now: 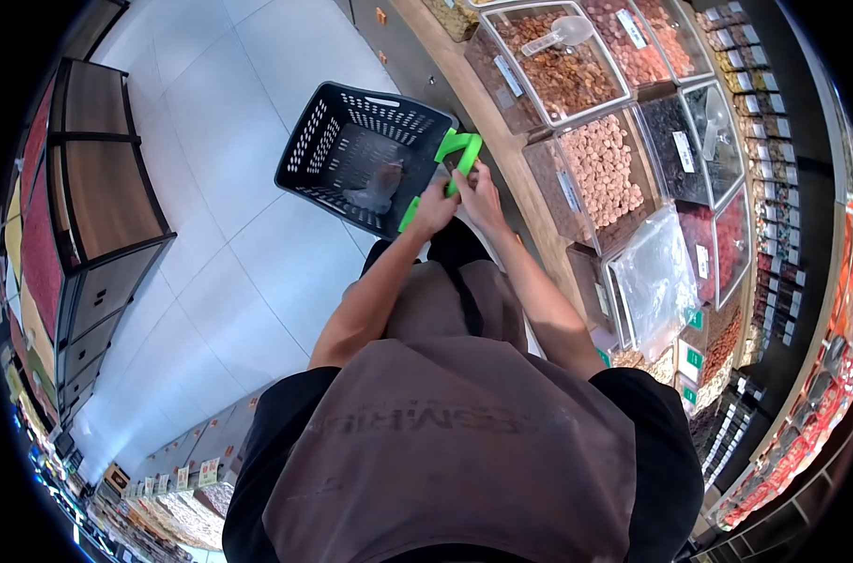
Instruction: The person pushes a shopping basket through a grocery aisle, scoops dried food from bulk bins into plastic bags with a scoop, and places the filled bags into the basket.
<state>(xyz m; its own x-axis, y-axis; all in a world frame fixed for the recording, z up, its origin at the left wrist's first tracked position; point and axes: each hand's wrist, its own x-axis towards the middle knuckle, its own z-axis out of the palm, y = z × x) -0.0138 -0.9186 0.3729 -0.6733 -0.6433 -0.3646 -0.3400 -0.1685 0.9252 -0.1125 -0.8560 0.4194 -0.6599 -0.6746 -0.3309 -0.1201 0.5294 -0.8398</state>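
Observation:
A dark grey shopping basket (300,155) with a green handle (467,155) is in front of my body, above the tiled floor. Inside it lies a clear plastic bag (378,190) with something brownish in it. My left hand (435,206) is closed at the green handle, on its near side. Close beside it, my right hand (480,199) is also closed around the handle, near its upper end. The fingertips of both hands are small and partly hidden.
Clear bulk bins with dried goods (603,174) line the wooden counter (511,155) on the right. A scoop (569,32) rests in one bin. Plastic bags (654,281) lie over nearer bins. A brown display unit (93,188) stands at the left.

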